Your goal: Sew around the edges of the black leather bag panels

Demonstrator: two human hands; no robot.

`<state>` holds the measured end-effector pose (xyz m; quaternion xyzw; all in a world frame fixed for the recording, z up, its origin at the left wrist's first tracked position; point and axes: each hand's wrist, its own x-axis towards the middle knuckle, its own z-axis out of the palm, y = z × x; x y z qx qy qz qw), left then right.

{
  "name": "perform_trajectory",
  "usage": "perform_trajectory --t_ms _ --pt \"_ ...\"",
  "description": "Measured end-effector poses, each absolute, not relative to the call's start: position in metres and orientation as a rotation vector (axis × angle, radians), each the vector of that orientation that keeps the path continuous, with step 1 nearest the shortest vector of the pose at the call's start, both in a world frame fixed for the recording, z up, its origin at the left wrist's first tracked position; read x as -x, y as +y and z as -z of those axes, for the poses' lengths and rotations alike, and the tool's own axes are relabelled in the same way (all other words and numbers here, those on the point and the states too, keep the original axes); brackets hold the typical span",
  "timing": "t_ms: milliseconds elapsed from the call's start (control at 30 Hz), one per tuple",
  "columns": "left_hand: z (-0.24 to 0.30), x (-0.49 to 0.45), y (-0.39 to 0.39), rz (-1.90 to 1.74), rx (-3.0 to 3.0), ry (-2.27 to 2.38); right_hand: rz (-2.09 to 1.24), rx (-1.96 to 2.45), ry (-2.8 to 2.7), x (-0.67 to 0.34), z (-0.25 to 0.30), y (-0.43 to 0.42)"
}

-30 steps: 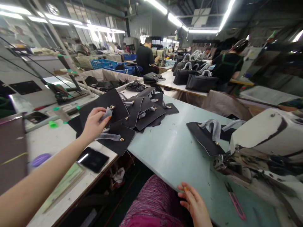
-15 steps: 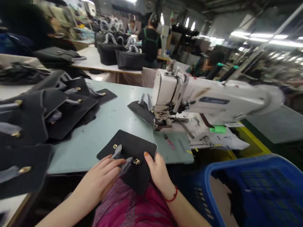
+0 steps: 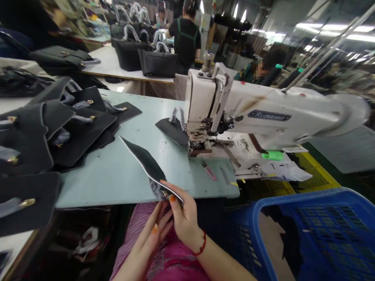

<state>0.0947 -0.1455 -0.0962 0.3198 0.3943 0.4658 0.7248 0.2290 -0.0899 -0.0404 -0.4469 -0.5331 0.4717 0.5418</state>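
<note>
A black leather bag panel (image 3: 146, 158) is tilted up nearly edge-on over the table's front edge. My right hand (image 3: 184, 212) pinches its near right end between thumb and fingers. Below the panel hangs a handle wrapped in clear film (image 3: 156, 189) with a gold buckle, partly hidden. My left hand (image 3: 154, 228) is turned palm up under it, fingers stretched toward the handle; whether they touch it I cannot tell. Another black panel with a wrapped handle (image 3: 171, 130) lies beside the needle area of the white sewing machine (image 3: 234, 101).
Several black panels with wrapped handles (image 3: 84, 132) are piled on the left of the pale green table (image 3: 134, 195). Pink thread snips (image 3: 209, 171) lie near the machine. A blue plastic basket (image 3: 258, 230) stands at the right. Black bags (image 3: 158, 64) and a person (image 3: 187, 39) are behind.
The panel has been swung up from facing me to nearly edge-on, its far end raised. My left hand has left the panel's front and turned palm up beneath it.
</note>
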Motion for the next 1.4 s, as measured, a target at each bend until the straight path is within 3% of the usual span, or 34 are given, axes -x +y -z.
perform_trajectory --t_ms 267,567,800,1400 --pt "0.08 -0.151 -0.085 -1.166 -0.089 0.88 -1.273 1.168 -0.883 -0.201 0.047 -0.097" --pt "0.051 -0.127 -0.031 -1.453 -0.449 1.215 -1.441 1.201 -0.994 -0.24 0.035 -0.058" --pt "0.055 -0.123 0.009 -1.418 -0.742 1.283 -1.464 1.235 -1.193 -0.271 0.026 -0.024" --pt "0.069 -0.14 0.095 -1.383 -0.901 1.278 -1.468 1.246 -0.856 -0.28 0.06 0.041"
